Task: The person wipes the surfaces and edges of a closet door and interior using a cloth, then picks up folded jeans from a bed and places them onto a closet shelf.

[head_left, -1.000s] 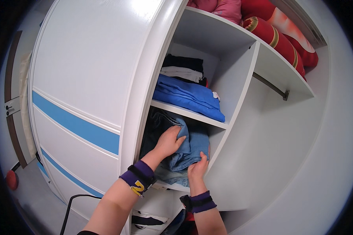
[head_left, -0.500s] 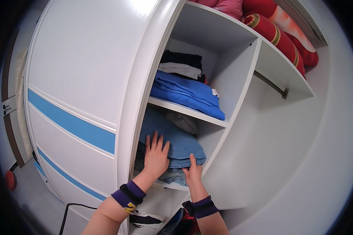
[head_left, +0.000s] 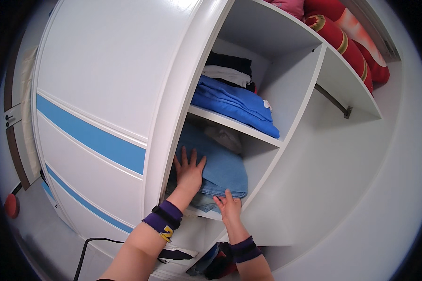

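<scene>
Folded blue jeans (head_left: 225, 168) lie on top of a stack in the cubby below the upper shelf board. My left hand (head_left: 189, 174) presses flat on them with its fingers spread. At their front right corner is my right hand (head_left: 230, 210), its fingers apart and the tips touching the folded edge. Paler folded denim (head_left: 204, 202) shows beneath, partly covered by my hands. Behind the jeans sits a grey-white bundle (head_left: 226, 137), half in shadow.
Above, a shelf board (head_left: 234, 125) bears a blue folded garment (head_left: 237, 107) and black and white clothes. A white sliding door (head_left: 103, 65) borders the cubby's left. To the right are an upright panel and a hanging rail (head_left: 333, 100); red bedding (head_left: 337, 40) lies on top.
The view has shifted slightly, so the wardrobe sits further right. My left hand has slid deeper over the jeans, which look flatter. My right hand's fingers have loosened at the front edge.
</scene>
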Motion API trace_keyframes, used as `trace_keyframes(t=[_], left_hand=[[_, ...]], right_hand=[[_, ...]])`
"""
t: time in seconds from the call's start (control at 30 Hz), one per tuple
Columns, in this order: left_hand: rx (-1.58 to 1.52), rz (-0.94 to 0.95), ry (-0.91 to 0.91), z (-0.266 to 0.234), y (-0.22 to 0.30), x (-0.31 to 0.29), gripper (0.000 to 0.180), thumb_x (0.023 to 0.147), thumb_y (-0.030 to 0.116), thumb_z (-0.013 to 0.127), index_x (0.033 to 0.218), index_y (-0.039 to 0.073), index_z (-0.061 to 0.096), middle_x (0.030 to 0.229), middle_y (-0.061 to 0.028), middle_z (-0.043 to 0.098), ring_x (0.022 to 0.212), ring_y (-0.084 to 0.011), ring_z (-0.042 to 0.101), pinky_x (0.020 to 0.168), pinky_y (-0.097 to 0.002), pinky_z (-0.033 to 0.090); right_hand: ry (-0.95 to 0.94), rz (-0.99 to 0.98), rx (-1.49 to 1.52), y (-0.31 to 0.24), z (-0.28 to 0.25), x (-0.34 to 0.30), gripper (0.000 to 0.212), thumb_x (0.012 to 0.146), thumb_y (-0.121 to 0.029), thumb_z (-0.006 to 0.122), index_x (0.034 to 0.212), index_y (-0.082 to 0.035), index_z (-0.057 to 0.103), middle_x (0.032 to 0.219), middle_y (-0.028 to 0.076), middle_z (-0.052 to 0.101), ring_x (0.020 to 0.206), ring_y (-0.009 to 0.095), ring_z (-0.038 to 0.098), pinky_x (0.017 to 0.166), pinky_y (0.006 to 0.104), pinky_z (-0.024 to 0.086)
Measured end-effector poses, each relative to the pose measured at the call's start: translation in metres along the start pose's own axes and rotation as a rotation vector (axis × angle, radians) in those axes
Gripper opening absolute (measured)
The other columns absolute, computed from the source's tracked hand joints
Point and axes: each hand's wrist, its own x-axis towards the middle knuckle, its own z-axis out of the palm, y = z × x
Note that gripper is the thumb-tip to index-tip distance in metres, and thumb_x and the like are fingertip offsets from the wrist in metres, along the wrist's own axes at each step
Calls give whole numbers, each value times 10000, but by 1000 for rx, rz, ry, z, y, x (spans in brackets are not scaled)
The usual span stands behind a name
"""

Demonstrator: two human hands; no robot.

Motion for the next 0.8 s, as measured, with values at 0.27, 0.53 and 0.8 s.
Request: trace_keyframes(t=[0.27,0.53,0.8], left_hand=[[-77,36,-125,-16,11,-43,591,691,125,564,1262,188,425,1379,-155,250,1292,-420,117,951,-671,107],[-38,-50,15,11,11,-7,503,744,98,502,1232,215,459,1387,-154,235,1298,-415,103,915,-667,205],[-210,176,-110,-12,6,-85,528,741,164,551,1253,146,426,1350,-180,282,1274,-394,193,944,-616,223]], right_hand=[[-125,147,-27,-13,1,-2,346,903,-275,470,1077,18,410,987,175,577,824,246,611,664,309,524],[-201,148,127,-8,1,40,370,903,-308,466,1079,3,370,1012,204,573,839,253,611,682,319,518],[-58,193,-118,27,-31,-26,328,907,-339,451,1040,-40,485,867,85,585,770,193,583,661,309,482]])
